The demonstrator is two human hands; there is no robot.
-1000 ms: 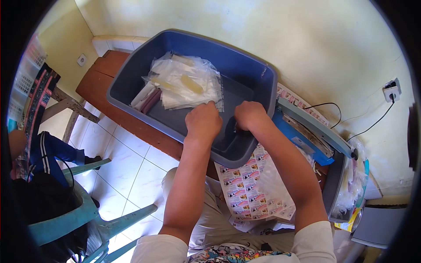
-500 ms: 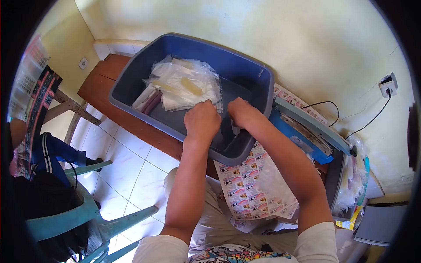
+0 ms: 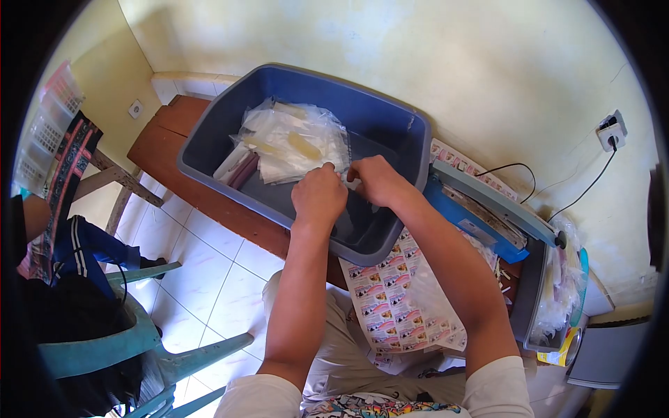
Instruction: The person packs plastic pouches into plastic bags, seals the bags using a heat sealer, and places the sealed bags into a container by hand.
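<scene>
My left hand [image 3: 320, 197] is closed over the grey-blue plastic tub [image 3: 209, 187], its fingertips pinched at what looks like a clear plastic bag. Close beside it, my right hand [image 3: 377, 180] has its fingers curled in a pinch at the same bag. The bag is thin and see-through, and mostly hidden by my hands. Just beyond my left hand, inside the tub, lies a pile of clear plastic bags [image 3: 282, 136] with pale yellowish strips in them. A mauve roll-like item [image 3: 244, 171] rests along the tub's left wall.
The tub stands on a brown wooden bench [image 3: 191, 191]. To its right are a blue sealer-like device [image 3: 481, 223], a sheet of printed labels [image 3: 383, 299] and a bin of plastic bags [image 3: 550, 292]. A green plastic chair [image 3: 111, 348] and another person's leg [image 3: 87, 247] are at left.
My right hand has moved left, coming close to my left hand, and its fingers have opened slightly from a tighter fist. My left hand has barely moved. The view has shifted a little.
</scene>
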